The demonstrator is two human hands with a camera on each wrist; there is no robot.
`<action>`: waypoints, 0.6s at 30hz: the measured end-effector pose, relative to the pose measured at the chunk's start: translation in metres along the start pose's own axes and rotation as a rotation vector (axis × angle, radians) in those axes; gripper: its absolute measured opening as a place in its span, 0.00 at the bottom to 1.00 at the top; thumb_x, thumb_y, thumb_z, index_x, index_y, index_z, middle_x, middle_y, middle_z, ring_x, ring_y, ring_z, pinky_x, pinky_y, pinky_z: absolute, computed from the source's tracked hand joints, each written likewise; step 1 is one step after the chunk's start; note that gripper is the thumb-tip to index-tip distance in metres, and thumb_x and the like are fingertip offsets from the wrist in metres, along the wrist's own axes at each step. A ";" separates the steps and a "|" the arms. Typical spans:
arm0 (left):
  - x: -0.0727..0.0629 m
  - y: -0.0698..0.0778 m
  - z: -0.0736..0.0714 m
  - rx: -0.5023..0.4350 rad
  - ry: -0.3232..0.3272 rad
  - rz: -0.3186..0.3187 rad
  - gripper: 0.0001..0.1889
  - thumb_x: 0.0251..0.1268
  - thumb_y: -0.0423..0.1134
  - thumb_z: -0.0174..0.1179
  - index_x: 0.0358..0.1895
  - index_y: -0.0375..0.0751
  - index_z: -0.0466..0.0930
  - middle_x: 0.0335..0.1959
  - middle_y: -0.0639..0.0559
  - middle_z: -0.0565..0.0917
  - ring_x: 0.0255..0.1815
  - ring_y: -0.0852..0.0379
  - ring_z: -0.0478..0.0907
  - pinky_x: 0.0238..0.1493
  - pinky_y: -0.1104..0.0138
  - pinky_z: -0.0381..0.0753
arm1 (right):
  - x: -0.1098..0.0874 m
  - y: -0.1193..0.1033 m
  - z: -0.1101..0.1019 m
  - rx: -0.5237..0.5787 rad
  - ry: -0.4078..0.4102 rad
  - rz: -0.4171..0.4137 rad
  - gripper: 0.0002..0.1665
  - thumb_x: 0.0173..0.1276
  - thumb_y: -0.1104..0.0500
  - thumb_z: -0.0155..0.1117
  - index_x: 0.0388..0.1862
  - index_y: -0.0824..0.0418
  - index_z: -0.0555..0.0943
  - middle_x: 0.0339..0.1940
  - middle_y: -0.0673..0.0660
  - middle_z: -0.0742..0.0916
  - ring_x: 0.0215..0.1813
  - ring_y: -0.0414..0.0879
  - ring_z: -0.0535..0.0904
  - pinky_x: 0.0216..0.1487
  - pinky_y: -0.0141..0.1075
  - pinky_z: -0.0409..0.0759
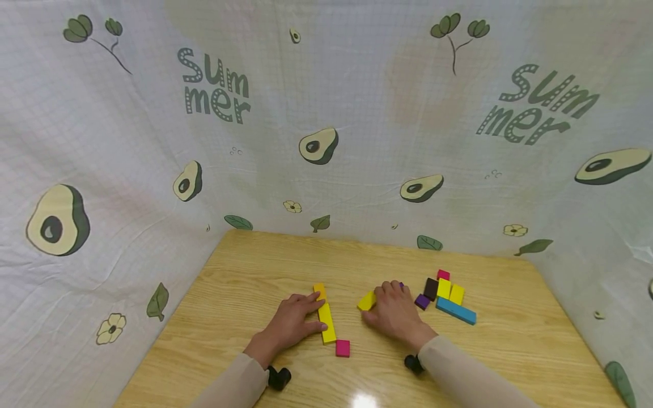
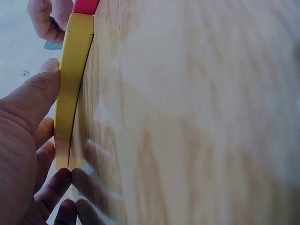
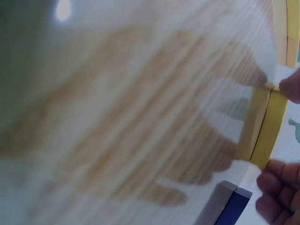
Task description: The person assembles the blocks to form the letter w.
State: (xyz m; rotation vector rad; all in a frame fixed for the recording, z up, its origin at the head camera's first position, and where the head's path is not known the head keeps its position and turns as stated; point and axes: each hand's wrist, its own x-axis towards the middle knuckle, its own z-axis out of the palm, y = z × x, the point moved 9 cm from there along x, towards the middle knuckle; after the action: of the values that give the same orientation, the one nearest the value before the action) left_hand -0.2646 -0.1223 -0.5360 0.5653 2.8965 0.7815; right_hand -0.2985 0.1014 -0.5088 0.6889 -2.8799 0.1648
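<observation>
A long yellow block point(image 1: 328, 326) and an orange block point(image 1: 319, 289) lie end to end on the table. My left hand point(image 1: 292, 322) rests along their left side, thumb on the yellow block and fingertips by the orange one. A pink square block point(image 1: 343, 348) sits at the near end of this row. To the right, my right hand point(image 1: 395, 310) pinches another yellow block point(image 3: 272, 129) between thumb and fingertips at its two ends. This block stays on the table, partly covered by the hand in the head view. Past those fingers lies a purple block point(image 3: 234, 206).
Toward the right lies a cluster: a small purple block point(image 1: 422, 301), a dark brown block point(image 1: 431, 289), two yellow blocks point(image 1: 444, 288), a pink block point(image 1: 443, 275) and a long blue block point(image 1: 456, 310). Printed cloth point(image 1: 357, 85) hangs around the wooden table point(image 1: 245, 272).
</observation>
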 end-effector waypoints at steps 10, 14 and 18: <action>0.001 -0.001 0.001 0.003 0.002 -0.001 0.34 0.71 0.62 0.65 0.76 0.52 0.76 0.81 0.53 0.70 0.73 0.46 0.71 0.73 0.42 0.68 | -0.004 -0.006 0.005 0.041 -0.052 -0.071 0.30 0.63 0.39 0.66 0.52 0.60 0.82 0.49 0.56 0.82 0.51 0.54 0.72 0.57 0.52 0.70; 0.001 0.000 0.001 -0.004 0.002 0.002 0.34 0.71 0.62 0.65 0.76 0.52 0.76 0.81 0.53 0.70 0.73 0.46 0.71 0.73 0.42 0.68 | -0.005 -0.004 0.005 0.018 -0.051 -0.071 0.31 0.65 0.36 0.65 0.52 0.60 0.82 0.47 0.55 0.82 0.50 0.53 0.71 0.56 0.50 0.69; 0.000 0.000 0.000 -0.006 0.004 0.008 0.34 0.71 0.62 0.65 0.75 0.51 0.76 0.81 0.53 0.70 0.73 0.46 0.71 0.73 0.41 0.68 | -0.005 -0.004 0.003 0.022 -0.036 -0.081 0.31 0.65 0.36 0.66 0.51 0.61 0.80 0.46 0.55 0.80 0.48 0.53 0.70 0.54 0.48 0.68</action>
State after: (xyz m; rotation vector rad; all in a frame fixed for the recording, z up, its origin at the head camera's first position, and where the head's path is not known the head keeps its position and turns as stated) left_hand -0.2644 -0.1219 -0.5363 0.5750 2.8961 0.7935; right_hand -0.2926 0.0991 -0.5123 0.8193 -2.8824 0.1753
